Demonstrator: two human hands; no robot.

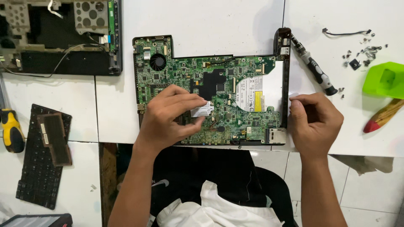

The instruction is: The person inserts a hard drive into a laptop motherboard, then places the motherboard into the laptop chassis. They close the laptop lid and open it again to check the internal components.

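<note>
Closest to us is our own lap, dark clothing with a bunched white cloth (219, 210) on it, cut off by the bottom edge. Past that, both forearms reach up onto the white table (210, 17).

Stuff we can't really see: the opened laptop chassis (63, 38) top left runs out of the picture, same for the yellow-handled tool (10, 130) at the left edge. The little pile of screws (366, 50) top right is too small to sort out. Our left palm covers a chunk of the board, so whatever sits under it is hidden.

The green motherboard (210, 92) lies flat in its dark base tray, right between our hands. A small silvery card (201, 110) sits on the board at the left hand's fingertips.

Left hand (172, 117): fingers narrowed together, pinching that silvery card at its edge. Right hand (313, 122): curled loosely into a half fist, fingertips resting against the tray's right rim, holding nothing we can make out. A black screwdriver (313, 67) lies just above it, and a detached keyboard (42, 159) sits well off to the left.
</note>
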